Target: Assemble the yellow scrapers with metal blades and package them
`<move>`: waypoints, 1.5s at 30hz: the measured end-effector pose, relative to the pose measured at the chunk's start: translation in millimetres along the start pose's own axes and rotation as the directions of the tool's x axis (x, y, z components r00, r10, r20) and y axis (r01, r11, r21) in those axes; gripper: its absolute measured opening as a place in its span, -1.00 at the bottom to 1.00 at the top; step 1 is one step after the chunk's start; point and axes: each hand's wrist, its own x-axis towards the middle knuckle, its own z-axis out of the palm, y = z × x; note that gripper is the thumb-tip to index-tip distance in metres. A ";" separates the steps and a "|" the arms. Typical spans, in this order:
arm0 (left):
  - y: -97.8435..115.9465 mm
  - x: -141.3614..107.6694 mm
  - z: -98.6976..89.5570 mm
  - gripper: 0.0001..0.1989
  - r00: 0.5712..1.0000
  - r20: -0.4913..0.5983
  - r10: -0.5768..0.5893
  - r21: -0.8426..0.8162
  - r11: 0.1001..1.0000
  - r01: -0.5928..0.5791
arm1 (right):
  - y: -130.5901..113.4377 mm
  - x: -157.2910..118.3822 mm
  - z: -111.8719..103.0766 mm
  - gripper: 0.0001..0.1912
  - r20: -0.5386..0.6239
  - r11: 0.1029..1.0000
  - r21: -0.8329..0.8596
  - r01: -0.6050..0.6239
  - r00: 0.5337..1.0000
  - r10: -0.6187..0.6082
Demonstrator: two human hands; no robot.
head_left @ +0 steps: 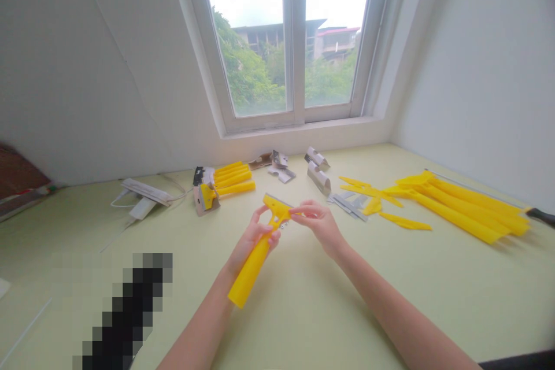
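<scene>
My left hand [255, 237] grips a yellow plastic scraper [251, 274] around its long handle. The fingertips of my right hand [314, 222] pinch the scraper's wide head, where a thin metal blade edge shows along the far side. Behind my hands, a bundle of yellow handles [232, 179] lies beside a yellow-and-metal scraper head [206, 196]. Small metal holders [318, 176] and grey metal blades [347, 206] lie to the right of my right hand. Farther right is a heap of yellow scraper parts [459, 208].
Everything rests on a pale green table [303, 312] beneath a white-framed window [290, 40]. White cables and flat white packets [143, 196] lie at the far left. A black-handled tool [540, 217] pokes out at the right. A pixelated dark shape [130, 306] covers the near left.
</scene>
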 end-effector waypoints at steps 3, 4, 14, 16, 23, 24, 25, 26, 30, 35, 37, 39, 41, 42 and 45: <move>-0.1 0.2 -1.3 -0.42 1.000 -0.003 0.002 -0.008 1.000 -0.002 | -0.6 -0.1 0.1 -0.82 0.005 1.000 0.024 -0.005 1.000 0.005; -0.2 0.3 -1.7 -0.41 1.000 -0.002 0.001 -0.004 1.000 -0.001 | -1.0 -0.2 0.1 -0.83 0.010 1.000 0.029 -0.010 1.000 0.010; 0.8 -0.4 0.3 -0.41 1.000 -0.018 -0.012 -0.019 1.000 0.012 | -9.5 -1.7 1.2 -0.86 0.046 0.997 0.044 -0.057 0.997 0.055; 0.8 -0.3 0.8 -0.41 1.000 -0.016 -0.014 -0.018 1.000 0.014 | -9.3 -1.8 1.0 -0.85 0.050 0.997 0.053 -0.054 0.997 0.051; 0.2 0.0 0.5 -0.41 1.000 -0.022 -0.003 0.024 1.000 0.004 | -4.9 0.0 -1.4 -0.82 0.021 0.992 -0.120 0.035 0.999 -0.033; 0.2 -0.1 0.5 -0.41 1.000 -0.024 -0.004 0.030 1.000 0.005 | -4.0 0.5 -1.9 -0.84 0.021 0.988 -0.144 0.056 0.998 -0.054; 0.2 -0.2 0.5 -0.40 1.000 -0.025 -0.007 0.034 0.999 0.008 | -3.2 1.0 -2.3 -0.86 0.024 0.985 -0.158 0.073 0.997 -0.070; 0.3 -0.3 0.5 -0.40 1.000 -0.025 -0.009 0.038 0.999 0.010 | -2.6 1.4 -2.8 -0.86 0.027 0.983 -0.166 0.084 0.996 -0.080; 0.4 -0.9 0.8 -0.41 1.000 -0.012 0.000 0.041 0.999 0.001 | -2.5 1.9 -4.7 -0.88 0.028 0.988 -0.140 0.071 0.997 -0.068; 0.5 -0.4 -0.9 -0.39 1.000 0.003 -0.015 0.060 0.998 0.015 | -7.1 -0.2 -5.0 -0.88 0.046 0.998 -0.068 -0.006 0.999 0.010; 0.6 0.3 -1.8 -0.39 1.000 -0.001 -0.021 0.066 0.998 0.021 | -9.1 -0.5 -4.6 -0.85 0.041 0.998 -0.055 -0.024 0.999 0.026; 1.0 0.6 -2.2 -0.40 1.000 -0.006 -0.022 0.072 0.997 0.022 | -9.9 0.7 -5.4 -0.81 0.024 0.998 -0.059 -0.026 0.999 0.028; 2.2 0.4 -1.9 -0.40 1.000 -0.017 -0.020 0.078 0.997 0.021 | -8.1 3.5 -8.7 -0.78 -0.017 0.994 -0.108 -0.021 1.000 0.019; 3.1 0.0 -1.5 -0.40 1.000 -0.024 -0.012 0.079 0.997 0.014 | -6.0 5.4 -11.5 -0.78 -0.048 0.986 -0.169 -0.010 0.999 0.002; 7.0 -1.2 -0.8 -0.42 0.997 -0.058 0.044 0.077 0.996 -0.039 | 5.0 10.5 -22.8 -0.80 -0.118 0.864 -0.498 0.066 0.983 -0.143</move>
